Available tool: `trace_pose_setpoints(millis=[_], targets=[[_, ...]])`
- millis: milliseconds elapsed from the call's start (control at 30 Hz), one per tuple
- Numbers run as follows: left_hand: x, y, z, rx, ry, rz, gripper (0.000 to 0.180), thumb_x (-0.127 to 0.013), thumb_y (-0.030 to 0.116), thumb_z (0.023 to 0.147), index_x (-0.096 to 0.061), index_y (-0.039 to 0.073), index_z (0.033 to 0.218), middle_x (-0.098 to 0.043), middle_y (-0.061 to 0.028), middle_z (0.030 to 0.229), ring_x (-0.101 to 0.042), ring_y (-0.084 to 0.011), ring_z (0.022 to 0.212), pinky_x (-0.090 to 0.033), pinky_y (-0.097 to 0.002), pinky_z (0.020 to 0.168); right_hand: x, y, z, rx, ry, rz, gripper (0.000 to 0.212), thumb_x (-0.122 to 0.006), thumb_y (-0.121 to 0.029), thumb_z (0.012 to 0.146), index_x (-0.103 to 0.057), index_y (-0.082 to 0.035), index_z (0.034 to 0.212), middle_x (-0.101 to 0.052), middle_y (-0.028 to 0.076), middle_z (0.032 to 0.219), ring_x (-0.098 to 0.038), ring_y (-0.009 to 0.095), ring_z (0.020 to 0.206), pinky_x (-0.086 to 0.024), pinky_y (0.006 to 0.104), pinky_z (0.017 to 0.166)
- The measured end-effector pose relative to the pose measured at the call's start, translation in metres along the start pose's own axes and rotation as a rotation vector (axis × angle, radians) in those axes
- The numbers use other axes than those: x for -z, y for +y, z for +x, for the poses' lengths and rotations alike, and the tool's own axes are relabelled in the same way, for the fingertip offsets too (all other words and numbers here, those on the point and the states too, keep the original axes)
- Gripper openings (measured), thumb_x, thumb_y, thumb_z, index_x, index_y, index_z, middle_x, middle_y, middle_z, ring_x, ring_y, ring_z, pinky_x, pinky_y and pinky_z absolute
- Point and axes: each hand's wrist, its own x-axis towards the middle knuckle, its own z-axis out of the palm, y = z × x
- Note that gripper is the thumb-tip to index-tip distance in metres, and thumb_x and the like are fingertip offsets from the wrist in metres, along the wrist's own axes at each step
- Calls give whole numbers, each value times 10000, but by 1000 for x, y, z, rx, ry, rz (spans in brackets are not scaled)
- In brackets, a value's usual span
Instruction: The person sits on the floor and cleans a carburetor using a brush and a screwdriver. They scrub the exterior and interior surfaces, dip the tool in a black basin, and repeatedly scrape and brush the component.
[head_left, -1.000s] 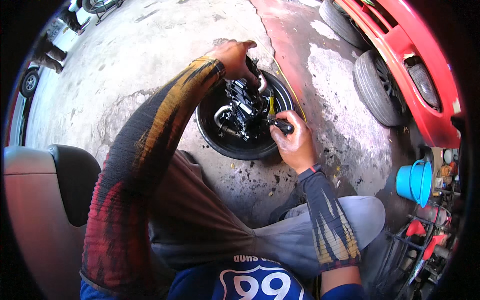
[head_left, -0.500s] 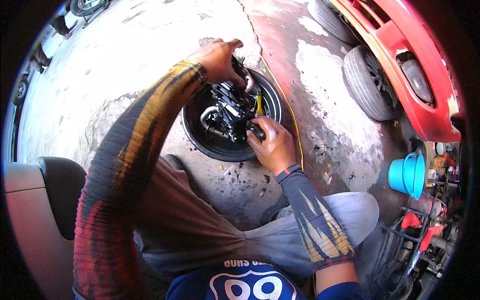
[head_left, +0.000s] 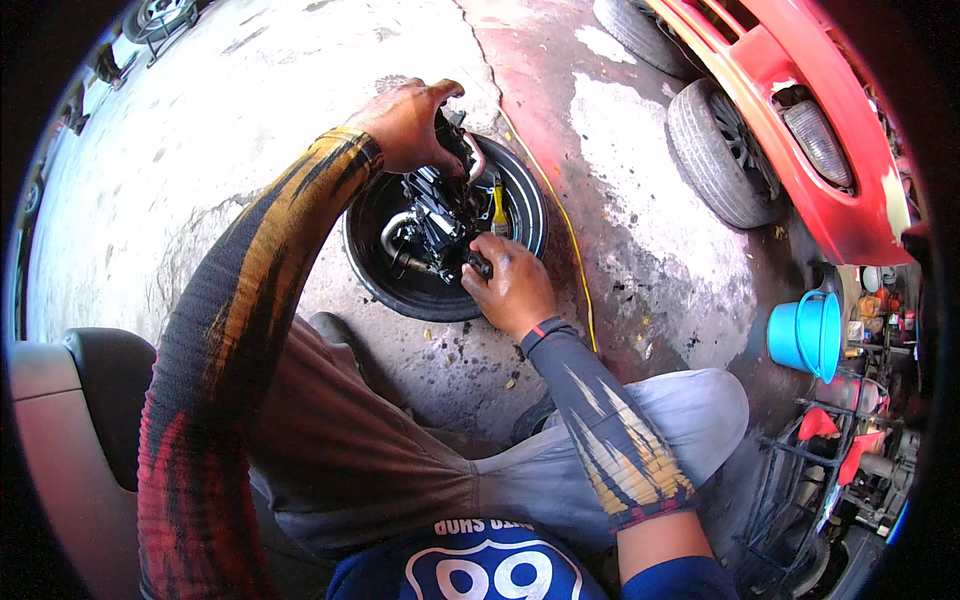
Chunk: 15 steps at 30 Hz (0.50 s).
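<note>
An oily black engine part (head_left: 437, 222) with curved silver pipes sits tilted in a round black basin (head_left: 372, 285) on the floor in front of me. My left hand (head_left: 412, 125) is curled over its far end, thumb and fingers wrapped around it. At the near right end, my right hand (head_left: 512, 285) grips a dark, rounded piece of the same part between thumb and fingers. Inside the basin, beside the part, stands a yellow-handled tool (head_left: 499, 207); its lower end is hard to make out. My fingers hide both ends of the engine part.
A yellow cord (head_left: 565, 205) runs along the floor right of the basin. Farther right are loose wheels (head_left: 720, 150), a red car bumper (head_left: 830, 110), a blue bucket (head_left: 805, 335) and a metal rack (head_left: 800, 460). A grey padded seat (head_left: 80, 410) is at my left.
The whole view has shifted slightly, so the basin and hands appear a little farther left. Both hands keep their hold on the engine part.
</note>
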Motion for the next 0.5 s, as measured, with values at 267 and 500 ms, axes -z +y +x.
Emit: trace_pose_setpoints(millis=[267, 500], targets=[[-4, 0, 0, 7, 39, 18, 917, -939, 353, 622, -553, 88, 1411, -641, -244, 1260, -613, -408, 1215, -506, -458, 1053, 0, -11, 5, -79, 10, -64, 282, -764, -195, 824, -626, -24, 1000, -681, 216, 965, -666, 418, 947, -526, 511, 819], [-5, 9, 0, 2, 36, 49, 943, -950, 395, 612, -556, 102, 1417, -637, -256, 1235, -623, -424, 1181, -516, -463, 1023, -11, -11, 5, -85, 23, -7, 260, -750, -178, 834, -612, -31, 997, -678, 201, 920, -651, 430, 925, -524, 523, 806]])
